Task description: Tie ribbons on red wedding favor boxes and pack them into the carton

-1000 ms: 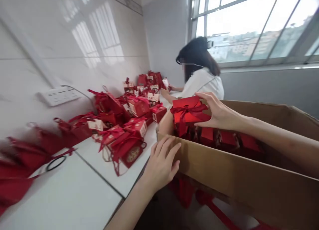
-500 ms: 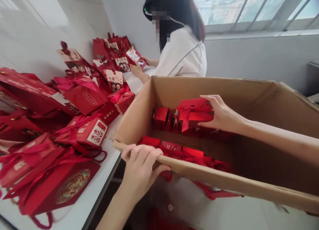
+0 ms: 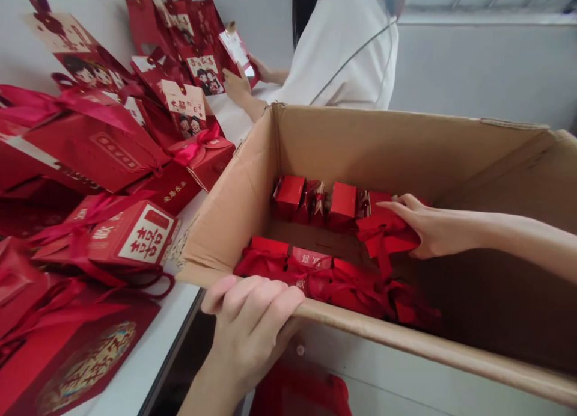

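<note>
My left hand is closed over the near rim of a large cardboard box, fingers inside and the rest of the hand outside. Inside the box, my right hand grips a red gift box tied with a red ribbon, its thumb and fingers on the right end. Part of that gift box is covered by the hand. Along the far wall stands a row of red gift boxes, and a second row with ribbons lies along the near wall.
On the white table at left sit many red gift bags and boxes, among them a ribboned box with a white label. A co-worker in a white top holds a red-and-white item beyond the cardboard box. Something red lies below.
My right hand has carried the red gift box lower and to the right, deeper into the cardboard box. My left hand stays on the rim. The view has tilted down.
</note>
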`<state>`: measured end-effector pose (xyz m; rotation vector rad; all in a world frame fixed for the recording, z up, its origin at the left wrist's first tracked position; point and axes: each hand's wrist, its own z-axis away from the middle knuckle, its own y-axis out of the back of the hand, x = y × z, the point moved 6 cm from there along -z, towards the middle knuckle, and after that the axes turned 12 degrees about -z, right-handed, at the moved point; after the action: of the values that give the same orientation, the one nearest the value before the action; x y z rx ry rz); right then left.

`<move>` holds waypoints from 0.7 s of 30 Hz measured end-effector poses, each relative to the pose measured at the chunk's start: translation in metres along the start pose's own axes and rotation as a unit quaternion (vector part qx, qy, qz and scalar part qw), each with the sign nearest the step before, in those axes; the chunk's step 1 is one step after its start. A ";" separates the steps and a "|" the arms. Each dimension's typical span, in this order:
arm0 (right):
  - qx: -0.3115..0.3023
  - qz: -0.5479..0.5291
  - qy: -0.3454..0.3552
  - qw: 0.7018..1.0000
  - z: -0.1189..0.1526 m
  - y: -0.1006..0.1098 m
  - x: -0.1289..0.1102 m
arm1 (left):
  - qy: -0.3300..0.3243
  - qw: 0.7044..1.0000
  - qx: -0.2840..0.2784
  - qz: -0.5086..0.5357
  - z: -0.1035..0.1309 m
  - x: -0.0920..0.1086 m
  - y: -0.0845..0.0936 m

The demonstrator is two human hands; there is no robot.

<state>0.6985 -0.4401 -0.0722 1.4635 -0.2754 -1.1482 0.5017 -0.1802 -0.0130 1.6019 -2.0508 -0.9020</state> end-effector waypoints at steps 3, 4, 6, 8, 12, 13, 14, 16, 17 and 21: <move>-0.149 0.077 -0.077 0.983 0.004 -0.032 0.028 | 0.030 0.999 0.027 0.026 -0.004 0.000 0.003; -0.172 0.083 -0.097 0.977 0.006 -0.039 0.033 | 0.038 0.998 0.031 0.030 -0.005 0.000 0.003; -0.211 0.072 -0.127 0.966 0.010 -0.051 0.035 | 0.044 0.998 0.031 0.037 -0.005 0.000 0.003; -0.238 0.045 -0.154 0.958 0.013 -0.057 0.032 | 0.045 0.998 0.030 0.043 -0.005 0.000 0.003; -0.332 -0.114 -0.259 0.900 0.023 -0.058 0.027 | 0.044 0.998 0.040 0.038 -0.006 0.000 0.005; -0.358 -0.189 -0.292 0.867 0.027 -0.058 0.025 | 0.044 0.997 0.043 0.036 -0.006 0.000 0.005; -0.376 -0.265 -0.322 0.827 0.031 -0.059 0.024 | 0.044 0.997 0.044 0.037 -0.006 0.000 0.005; -0.378 -0.383 -0.369 0.758 0.038 -0.063 0.022 | 0.045 0.997 0.041 0.041 -0.006 0.000 0.005; -0.364 -0.415 -0.384 0.740 0.043 -0.067 0.022 | 0.045 0.997 0.039 0.044 -0.006 0.000 0.005; -0.147 -0.432 -0.324 0.829 0.054 -0.083 0.029 | 0.046 0.997 0.026 0.058 -0.004 0.000 0.003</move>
<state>0.6361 -0.4720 -0.1473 0.8517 0.1436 -2.3129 0.5019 -0.1808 -0.0077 1.5033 -2.0934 -0.7266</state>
